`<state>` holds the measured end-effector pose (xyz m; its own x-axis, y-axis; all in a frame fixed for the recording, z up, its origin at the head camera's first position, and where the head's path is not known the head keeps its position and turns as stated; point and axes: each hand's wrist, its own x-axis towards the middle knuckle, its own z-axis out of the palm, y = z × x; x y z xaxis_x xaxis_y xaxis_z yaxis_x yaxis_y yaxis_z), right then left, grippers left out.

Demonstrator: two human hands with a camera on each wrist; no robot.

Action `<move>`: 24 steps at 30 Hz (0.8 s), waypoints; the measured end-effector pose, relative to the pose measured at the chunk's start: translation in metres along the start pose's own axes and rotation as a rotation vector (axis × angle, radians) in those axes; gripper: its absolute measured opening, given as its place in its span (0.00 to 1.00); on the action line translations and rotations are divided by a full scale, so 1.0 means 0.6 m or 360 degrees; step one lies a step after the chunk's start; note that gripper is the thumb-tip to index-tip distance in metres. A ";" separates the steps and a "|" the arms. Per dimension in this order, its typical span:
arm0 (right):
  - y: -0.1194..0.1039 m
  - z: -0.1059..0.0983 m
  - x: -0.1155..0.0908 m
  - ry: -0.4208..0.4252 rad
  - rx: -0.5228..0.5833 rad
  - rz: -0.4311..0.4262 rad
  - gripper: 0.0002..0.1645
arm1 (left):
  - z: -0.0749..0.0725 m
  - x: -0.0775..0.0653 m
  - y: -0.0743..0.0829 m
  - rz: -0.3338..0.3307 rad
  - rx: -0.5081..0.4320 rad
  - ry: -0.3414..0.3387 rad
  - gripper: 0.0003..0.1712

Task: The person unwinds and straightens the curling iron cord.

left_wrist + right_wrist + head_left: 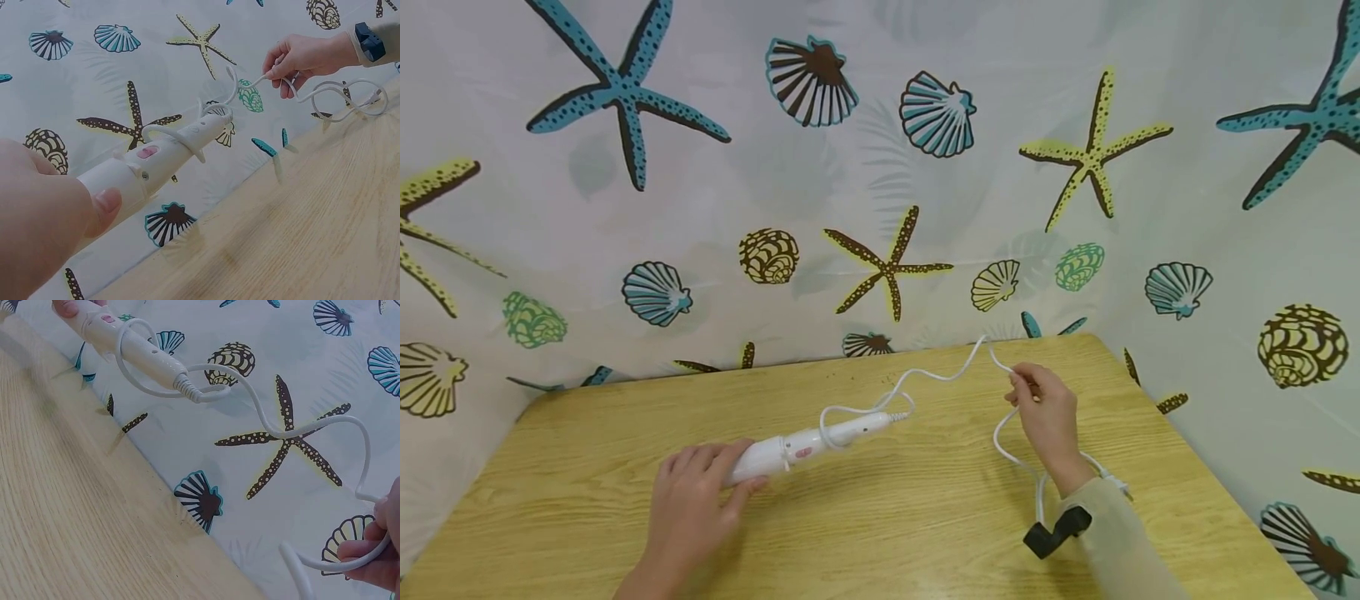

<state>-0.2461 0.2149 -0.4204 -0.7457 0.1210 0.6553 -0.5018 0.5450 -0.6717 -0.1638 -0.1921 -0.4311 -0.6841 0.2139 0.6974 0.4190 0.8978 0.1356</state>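
Note:
In the head view, my left hand (696, 492) grips the wide end of a white wand-shaped electric appliance (808, 443), hiding that end. The left wrist view shows the pink button (147, 152) on its body and my thumb along its side. A white cord (362, 450) leaves its narrow end, with one loose loop lying around the body. Off to the right, my right hand (1047, 417) pinches the cord between thumb and fingers, above the table. Beyond that hand the cord hangs down in loops, and its plug (1122, 483) shows beside the right wrist.
Both hands are over a wooden table (880, 517). A white cloth (865, 192) printed with starfish and shells hangs behind the table and along its right side. A black strap (1058, 532) sits at the right sleeve's cuff.

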 end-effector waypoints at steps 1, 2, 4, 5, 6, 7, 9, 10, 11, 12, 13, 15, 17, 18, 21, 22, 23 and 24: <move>0.001 0.000 0.000 0.0004 0.0019 -0.0005 0.07 | -0.001 0.000 0.000 -0.0002 0.0005 0.0003 0.28; 0.002 0.000 0.000 0.0011 0.0040 -0.0010 0.07 | -0.001 0.000 -0.001 -0.0003 0.0012 0.0004 0.28; 0.004 0.001 0.000 0.0021 0.0070 -0.0021 0.07 | -0.002 0.000 -0.001 -0.0005 0.0025 0.0011 0.28; 0.004 0.001 0.000 0.0027 0.0082 -0.0027 0.07 | -0.003 0.000 -0.002 -0.0008 0.0031 0.0014 0.28; 0.004 0.001 0.000 0.0034 0.0096 -0.0039 0.07 | -0.003 0.000 -0.003 -0.0014 0.0039 0.0016 0.28; 0.004 0.002 0.000 0.0042 0.0102 -0.0048 0.06 | -0.003 -0.001 -0.003 -0.0022 0.0044 0.0017 0.28; 0.010 0.004 -0.001 0.0054 0.0177 -0.0094 0.07 | -0.004 -0.001 -0.005 -0.0048 0.0057 0.0015 0.28; 0.010 0.005 -0.001 0.0060 0.0193 -0.0105 0.07 | -0.004 -0.002 -0.006 -0.0062 0.0064 0.0012 0.28; 0.010 0.005 -0.002 0.0062 0.0212 -0.0114 0.07 | -0.005 -0.002 -0.007 -0.0075 0.0074 0.0011 0.28; 0.010 0.005 -0.002 0.0063 0.0222 -0.0122 0.07 | -0.005 -0.002 -0.007 -0.0093 0.0082 0.0007 0.28; 0.009 0.005 -0.003 0.0060 0.0225 -0.0123 0.07 | -0.006 -0.003 -0.008 -0.0108 0.0087 0.0006 0.28; 0.008 0.006 -0.003 0.0051 0.0222 -0.0126 0.07 | -0.006 -0.003 -0.010 -0.0128 0.0102 0.0008 0.28; 0.000 0.004 -0.004 0.0039 0.0152 -0.0099 0.07 | -0.007 -0.004 -0.013 -0.0135 0.0112 0.0019 0.28; -0.001 0.005 -0.004 0.0034 0.0143 -0.0101 0.07 | -0.008 -0.005 -0.015 -0.0138 0.0114 0.0027 0.28; -0.002 0.006 -0.005 0.0012 0.0129 -0.0102 0.07 | -0.009 -0.007 -0.022 -0.0145 0.0131 0.0053 0.28; -0.003 0.007 -0.006 0.0006 0.0137 -0.0108 0.07 | -0.010 -0.008 -0.024 -0.0151 0.0141 0.0058 0.28; -0.004 0.007 -0.006 -0.0001 0.0147 -0.0114 0.07 | -0.011 -0.009 -0.026 -0.0163 0.0148 0.0061 0.28; -0.006 0.007 -0.007 -0.0007 0.0146 -0.0114 0.06 | -0.012 -0.010 -0.028 -0.0178 0.0159 0.0057 0.28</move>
<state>-0.2433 0.2089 -0.4224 -0.7081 0.0810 0.7014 -0.5918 0.4738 -0.6521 -0.1627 -0.2113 -0.4324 -0.7007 0.0985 0.7067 0.2788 0.9495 0.1442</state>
